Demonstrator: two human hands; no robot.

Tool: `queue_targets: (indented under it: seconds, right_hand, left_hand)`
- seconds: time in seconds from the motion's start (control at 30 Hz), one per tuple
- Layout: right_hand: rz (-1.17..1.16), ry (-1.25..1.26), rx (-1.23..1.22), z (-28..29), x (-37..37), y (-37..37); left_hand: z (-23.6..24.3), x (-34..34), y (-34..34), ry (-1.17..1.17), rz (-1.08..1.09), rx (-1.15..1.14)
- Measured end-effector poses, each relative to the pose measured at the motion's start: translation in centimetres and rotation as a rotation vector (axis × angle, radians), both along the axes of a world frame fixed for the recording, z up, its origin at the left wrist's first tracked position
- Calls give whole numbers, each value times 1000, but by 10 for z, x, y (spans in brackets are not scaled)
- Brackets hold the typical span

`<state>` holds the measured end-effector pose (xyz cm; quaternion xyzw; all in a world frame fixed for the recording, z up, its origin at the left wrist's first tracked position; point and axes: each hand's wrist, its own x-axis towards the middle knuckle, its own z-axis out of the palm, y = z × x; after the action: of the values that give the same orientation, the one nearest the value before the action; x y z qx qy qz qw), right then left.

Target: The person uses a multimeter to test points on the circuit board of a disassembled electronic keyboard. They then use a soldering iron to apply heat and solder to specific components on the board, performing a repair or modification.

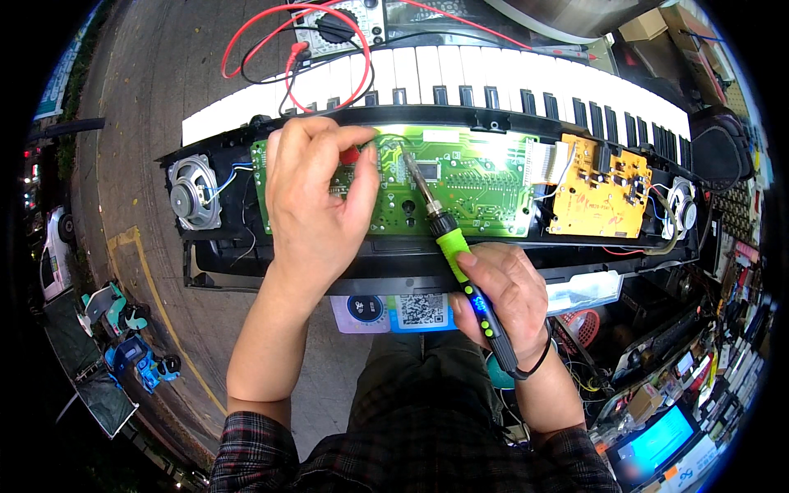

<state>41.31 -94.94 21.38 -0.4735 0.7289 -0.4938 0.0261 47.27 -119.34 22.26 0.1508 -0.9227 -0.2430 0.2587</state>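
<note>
An opened electronic keyboard lies across my lap with its insides facing up. My left hand rests on the long green circuit board, thumb and fingers pinched at a spot near the board's top edge where something red shows. My right hand grips a soldering iron with a green and black handle. Its metal tip points up and left to the board close to my left fingertips.
A yellow circuit board sits right of the green one. Round speakers sit at both ends, the left speaker and the right speaker. A multimeter with red and black leads lies beyond the keys. Cluttered tools and boxes fill the right side.
</note>
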Motion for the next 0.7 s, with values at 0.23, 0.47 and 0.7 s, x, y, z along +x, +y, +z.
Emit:
queue_targets:
  seconds: [0.23, 0.47, 0.7]
  right_hand:
    - [-4, 7, 5, 0, 0, 0]
    - [-12, -1, -1, 1, 1, 0]
    - [1, -4, -16, 0, 0, 0]
  left_hand:
    - [-2, -1, -3, 58, -39, -55]
    - [4, 0, 0, 16, -119, -100]
    - [3, -2, -1, 22, -137, -148]
